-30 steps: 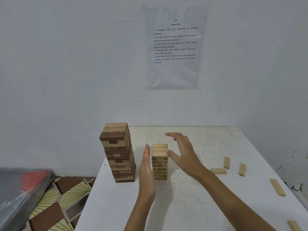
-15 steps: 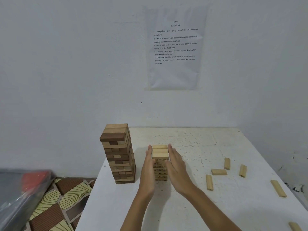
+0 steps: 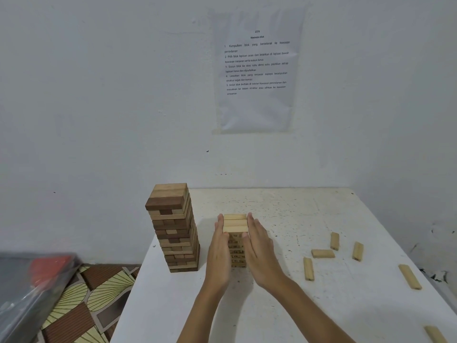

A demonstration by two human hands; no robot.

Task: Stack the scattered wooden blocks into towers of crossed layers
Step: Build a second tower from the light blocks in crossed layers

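Both hands open: left hand point(image 3: 218, 253) and right hand point(image 3: 259, 253) laid flat against opposite sides of the pale tower point(image 3: 235, 225), fingers straight and together, palms facing in, nothing gripped. Fingertips up at about the top layer, heels of the palms down near the base. Side faces mostly hidden behind the palms; only the near face showing between them, with small dark print on the block ends, too small to read. Pale tower upright around the middle of the white speckled table point(image 3: 296, 305), topped by three pale blocks lying side by side. Just to its left, near the table's left edge and apart from the left hand, a taller tower of mixed dark and light wood point(image 3: 173, 229), layers crossed, edges a little uneven. Loose blocks point(image 3: 323, 253) lying flat on the table right of the right hand: four in a loose cluster, one further right near the table edge, one at bottom right cut off by the frame. Printed sheet point(image 3: 256, 70) taped to the wall behind. Patterned floor point(image 3: 81, 300) at lower left, plus a blurred plastic-wrapped item point(image 3: 37, 280), possibly with something red inside.
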